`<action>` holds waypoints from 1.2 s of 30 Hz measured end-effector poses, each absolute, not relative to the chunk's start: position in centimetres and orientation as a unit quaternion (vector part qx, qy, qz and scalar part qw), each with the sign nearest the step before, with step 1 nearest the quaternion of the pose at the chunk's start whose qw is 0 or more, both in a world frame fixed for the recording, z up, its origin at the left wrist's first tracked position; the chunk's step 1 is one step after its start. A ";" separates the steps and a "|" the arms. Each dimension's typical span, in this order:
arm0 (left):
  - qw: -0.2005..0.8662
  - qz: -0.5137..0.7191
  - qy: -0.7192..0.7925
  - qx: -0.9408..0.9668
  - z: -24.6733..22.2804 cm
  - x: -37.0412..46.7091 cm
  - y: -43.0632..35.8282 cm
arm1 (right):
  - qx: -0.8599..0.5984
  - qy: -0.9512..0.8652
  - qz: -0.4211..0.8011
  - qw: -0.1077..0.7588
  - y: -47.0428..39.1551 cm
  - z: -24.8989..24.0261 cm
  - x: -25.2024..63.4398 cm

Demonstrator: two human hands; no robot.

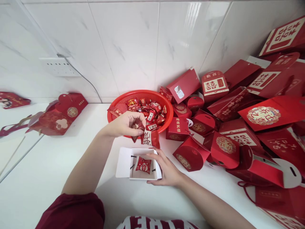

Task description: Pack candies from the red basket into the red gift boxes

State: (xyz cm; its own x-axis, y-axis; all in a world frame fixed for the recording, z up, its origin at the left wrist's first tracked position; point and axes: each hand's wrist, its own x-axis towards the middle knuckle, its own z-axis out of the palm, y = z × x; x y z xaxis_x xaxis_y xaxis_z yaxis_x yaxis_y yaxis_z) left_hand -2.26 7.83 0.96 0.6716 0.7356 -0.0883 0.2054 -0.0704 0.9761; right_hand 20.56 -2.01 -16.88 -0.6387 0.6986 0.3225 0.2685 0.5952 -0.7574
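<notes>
My left hand [128,124] is closed on red wrapped candies [147,138], held between the red basket and the open white box. One red candy [143,165] lies inside the white box [123,163], whose flap sticks out to the left. My right hand [168,170] grips the box by its right side, thumb and fingers around the wall. Behind my left hand, the round red basket [168,109] holds several wrapped candies [151,114].
Many red gift boxes [225,149] are heaped along the right side. At the left lie a red box with a ribbon [59,116] and another red piece [14,100]. A tiled wall [133,47] with sockets [59,67] and a grey cable [83,78] stands behind.
</notes>
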 end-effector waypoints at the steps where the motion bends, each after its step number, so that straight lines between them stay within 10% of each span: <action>1: 0.593 0.232 0.327 0.698 1.1 -1.9 7.2 | -0.289 -0.837 0.348 0.309 -2.0 -16.8 20.6; 14: 0.628 0.192 0.242 0.715 -1.3 -0.4 2.0 | -0.261 -0.820 0.370 0.349 -1.7 -16.9 20.2; 25: 0.302 0.406 0.509 0.696 -0.3 -2.8 11.1 | -0.276 -0.836 0.336 0.335 -2.0 -17.1 20.4; 36: 0.165 0.155 0.594 0.772 -4.6 -4.5 22.9 | -0.266 -0.835 0.342 0.340 -1.9 -17.1 20.4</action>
State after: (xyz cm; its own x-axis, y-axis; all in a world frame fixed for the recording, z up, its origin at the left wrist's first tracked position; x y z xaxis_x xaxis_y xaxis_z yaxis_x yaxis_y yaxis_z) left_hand -4.51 22.91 -4.57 0.2475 0.9679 0.0440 0.8660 -0.2413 0.4380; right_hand 20.37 -1.87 -17.11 -0.6270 0.6765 0.3862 0.2117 0.6251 -0.7513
